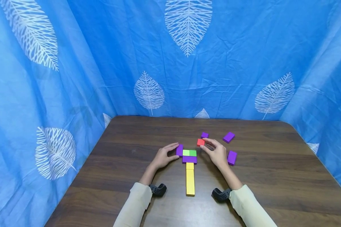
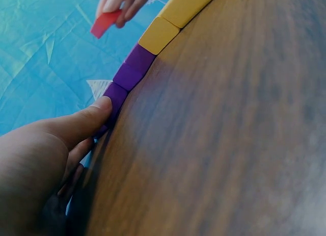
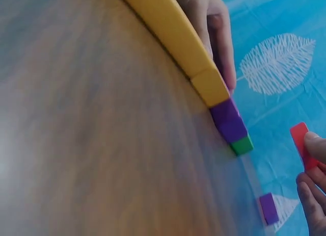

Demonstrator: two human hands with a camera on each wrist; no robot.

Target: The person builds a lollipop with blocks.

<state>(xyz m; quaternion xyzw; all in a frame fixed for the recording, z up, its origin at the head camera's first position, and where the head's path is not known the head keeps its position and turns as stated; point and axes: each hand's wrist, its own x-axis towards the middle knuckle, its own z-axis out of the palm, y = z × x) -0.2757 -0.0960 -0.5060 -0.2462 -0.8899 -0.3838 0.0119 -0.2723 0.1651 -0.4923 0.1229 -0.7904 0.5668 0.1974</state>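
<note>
My right hand (image 1: 218,155) pinches a small red block (image 1: 200,142) between thumb and fingers, lifted above the table in the right wrist view. With thumb and fingertips at its two ends, my left hand (image 1: 161,157) holds a purple block (image 1: 179,150) standing lengthwise at the arrangement's left side. Beside that block lie a light green block (image 1: 186,153) and a darker green block (image 1: 193,153), edge to edge. Below them a purple block (image 1: 189,159) lies crosswise. A short yellow block (image 1: 189,165) and a long yellow block (image 1: 190,183) run down from it toward me.
Beyond the right hand is a small purple block (image 1: 205,135). Two more purple pieces, an upper one (image 1: 229,137) and a lower one (image 1: 231,158), lie to the right. A blue leaf-patterned curtain (image 1: 230,63) surrounds the back and sides of the brown wooden table (image 1: 116,170).
</note>
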